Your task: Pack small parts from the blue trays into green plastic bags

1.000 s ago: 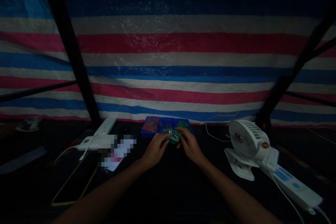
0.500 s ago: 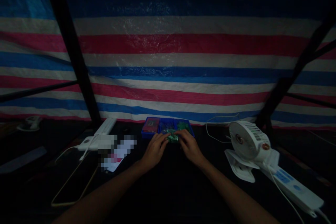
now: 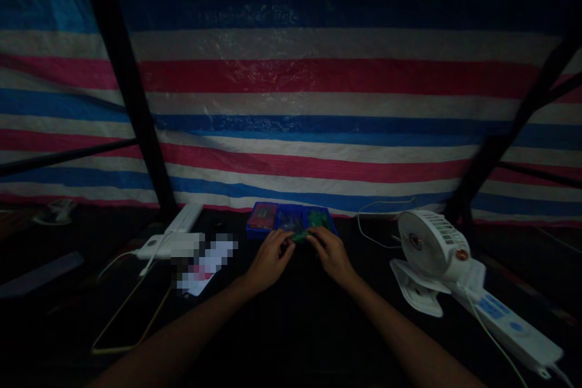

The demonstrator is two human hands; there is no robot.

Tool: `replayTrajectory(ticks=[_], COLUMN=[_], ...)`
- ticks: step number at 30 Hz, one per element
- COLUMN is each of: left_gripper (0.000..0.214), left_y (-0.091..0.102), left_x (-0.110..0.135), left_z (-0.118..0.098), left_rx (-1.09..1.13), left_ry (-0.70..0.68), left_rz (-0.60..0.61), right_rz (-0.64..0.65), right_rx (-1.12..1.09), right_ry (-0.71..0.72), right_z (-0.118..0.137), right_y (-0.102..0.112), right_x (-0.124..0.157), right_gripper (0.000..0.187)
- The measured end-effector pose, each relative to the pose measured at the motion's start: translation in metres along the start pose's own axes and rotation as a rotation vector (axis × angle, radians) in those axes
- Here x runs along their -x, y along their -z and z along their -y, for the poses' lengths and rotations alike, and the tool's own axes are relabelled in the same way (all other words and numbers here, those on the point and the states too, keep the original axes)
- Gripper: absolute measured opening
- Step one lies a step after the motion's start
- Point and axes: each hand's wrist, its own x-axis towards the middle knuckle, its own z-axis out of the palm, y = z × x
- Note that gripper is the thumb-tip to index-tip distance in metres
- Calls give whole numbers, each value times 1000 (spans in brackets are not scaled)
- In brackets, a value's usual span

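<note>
Between the fingertips of both hands is a small shiny green plastic packet (image 3: 300,236); the dim light hides its details. My left hand (image 3: 271,259) pinches its left end, fingers curled. At the other end, the thumb and fingers of my right hand (image 3: 334,256) close on it. Just behind the hands stands a blue divided tray (image 3: 258,234). Its left compartment has a red piece (image 3: 264,216), the middle one clear plastic packets (image 3: 290,219), the right one green packets (image 3: 319,218). My fingers partly cover the tray's front edge.
On the right a white clip fan (image 3: 425,248) stands by a white power strip (image 3: 516,327). To the left lie a white adapter with cables (image 3: 154,247), a blurred card (image 3: 202,282) and a dark yellow-edged phone-like slab (image 3: 130,315). A striped tarp (image 3: 318,76) hangs behind, between dark posts.
The green packet looks narrower and darker now, with less shine, as both hands keep hold of it. My hands have hardly shifted, and the view has moved very slightly.
</note>
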Motion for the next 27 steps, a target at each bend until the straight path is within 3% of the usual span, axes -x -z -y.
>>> replayTrajectory(ticks=[6, 9, 13, 18, 27], left_gripper=[26, 24, 46, 31, 23], left_y=[-1, -3, -4, -1, 3], left_x=[0, 1, 4, 5, 1], left_z=[3, 5, 6, 0, -4], left_rx=[1, 48, 114, 57, 54], left_ry=[29, 68, 90, 25, 5], left_rz=[-29, -52, -28, 35, -25], right_rz=[18, 35, 10, 8, 70], right_rx=[-42, -44, -16, -12, -121], right_ry=[-93, -33, 25, 62, -35], right_z=[5, 8, 7, 6, 4], right_y=[0, 2, 2, 2, -3], right_x=[2, 1, -1, -1, 3], right_gripper=[24, 17, 25, 27, 25])
